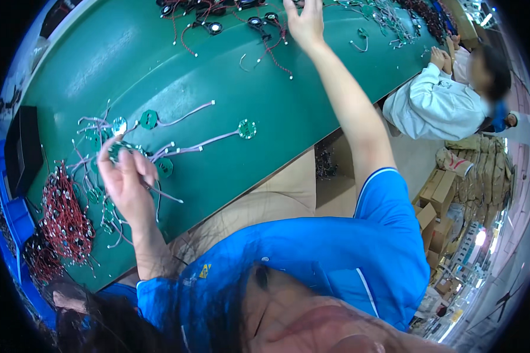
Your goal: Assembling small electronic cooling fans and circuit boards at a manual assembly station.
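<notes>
My left hand [126, 188] is over the left part of the green table, with thumb and fingers curled round a green circuit board [119, 150] that has thin wires. Around it lie several round green boards with pale wires, among them one board [149, 119] just beyond the fingers and another [247, 129] to the right. My right arm stretches to the far side. There my right hand [306, 25] has its thumb and fingers apart, the tips cut off by the upper edge. Small black round speakers [255, 22] with twisted red-black wires lie beside it.
A heap of red-wired parts [66, 217] lies at the table's left end, near a black box [23, 152] and blue bins [17, 220]. More wired boards [383, 20] spread at the far right. A co-worker in a pale sweatshirt [436, 103] sits at right. An open carton [334, 170] stands below the near edge.
</notes>
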Motion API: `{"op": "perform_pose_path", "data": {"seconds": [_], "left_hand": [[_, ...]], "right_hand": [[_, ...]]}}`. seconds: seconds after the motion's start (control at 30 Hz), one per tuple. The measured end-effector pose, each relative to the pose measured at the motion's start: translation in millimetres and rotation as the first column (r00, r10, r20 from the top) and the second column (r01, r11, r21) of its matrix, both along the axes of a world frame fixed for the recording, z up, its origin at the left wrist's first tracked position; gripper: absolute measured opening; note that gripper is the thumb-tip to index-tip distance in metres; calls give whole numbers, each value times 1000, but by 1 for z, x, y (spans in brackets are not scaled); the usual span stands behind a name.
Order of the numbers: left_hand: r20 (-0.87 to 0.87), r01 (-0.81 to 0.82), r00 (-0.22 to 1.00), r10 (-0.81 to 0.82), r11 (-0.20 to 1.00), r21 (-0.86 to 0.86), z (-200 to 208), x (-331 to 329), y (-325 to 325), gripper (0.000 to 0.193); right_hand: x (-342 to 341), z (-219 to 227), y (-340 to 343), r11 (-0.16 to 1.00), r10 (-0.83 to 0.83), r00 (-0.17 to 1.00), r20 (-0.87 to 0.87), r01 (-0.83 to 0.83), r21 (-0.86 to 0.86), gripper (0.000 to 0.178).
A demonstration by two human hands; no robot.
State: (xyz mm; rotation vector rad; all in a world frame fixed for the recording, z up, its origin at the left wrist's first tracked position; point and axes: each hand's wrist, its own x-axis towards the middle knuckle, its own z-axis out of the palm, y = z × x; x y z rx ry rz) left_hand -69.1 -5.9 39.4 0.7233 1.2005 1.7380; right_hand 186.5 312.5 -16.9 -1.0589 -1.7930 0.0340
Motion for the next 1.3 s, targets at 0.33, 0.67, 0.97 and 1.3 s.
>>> {"op": "perform_pose_path", "data": {"seconds": [0.33, 0.67, 0.97, 1.3], "left_hand": [[61, 202, 979, -196, 971, -129, -32, 42, 22, 22], [166, 234, 964, -207, 958, -164, -40, 33, 20, 16], [154, 250, 962, -223, 951, -182, -42, 28, 16, 15], [135, 208, 975, -179, 946, -249, -30, 27, 18, 15]], "right_hand": [[-8, 4, 58, 845, 285, 892, 350, -62, -531, 39], [-144, 113, 58, 864, 335, 653, 679, 74, -498, 40], [-210, 49, 105, 943, 263, 380, 887, 91, -319, 44], [-100, 68, 75, 797, 513, 361, 779, 137, -589, 41]]}}
